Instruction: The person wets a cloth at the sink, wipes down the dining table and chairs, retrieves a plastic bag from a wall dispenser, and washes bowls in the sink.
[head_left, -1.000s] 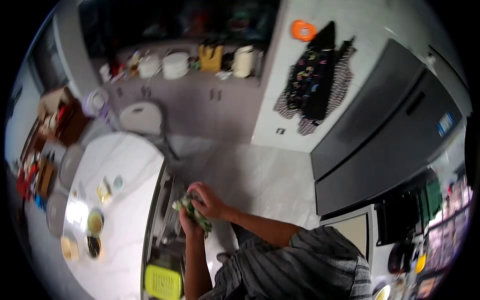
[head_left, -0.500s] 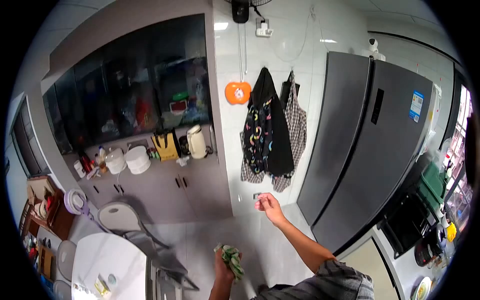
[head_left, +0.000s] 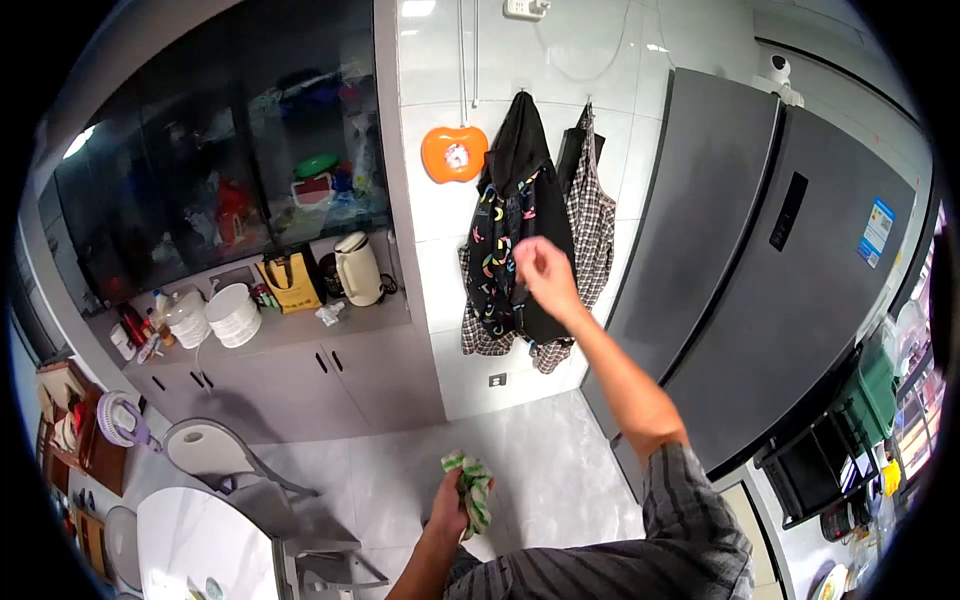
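Low in the view, my left hand (head_left: 451,508) is closed around a bunched green-and-white cloth (head_left: 474,492). My right hand (head_left: 546,272) is raised at the end of an outstretched arm, in front of a black hooded jacket with a colourful print (head_left: 517,165). Its fingers look curled but are smeared by motion; whether it touches the jacket or holds anything cannot be made out. Beside the jacket hangs a checked apron-like garment (head_left: 597,215) on the same tiled wall.
An orange basin (head_left: 455,155) hangs left of the jacket; a grey fridge (head_left: 690,230) stands to the right. The cabinet counter (head_left: 290,330) holds a kettle (head_left: 358,268), a yellow bag (head_left: 290,283) and white stacked containers (head_left: 232,316). A white table (head_left: 205,530) and chairs (head_left: 222,450) are at lower left.
My right hand has risen from near the wall socket to in front of the jacket. The view has shifted closer to the wall. My left hand still holds the cloth.
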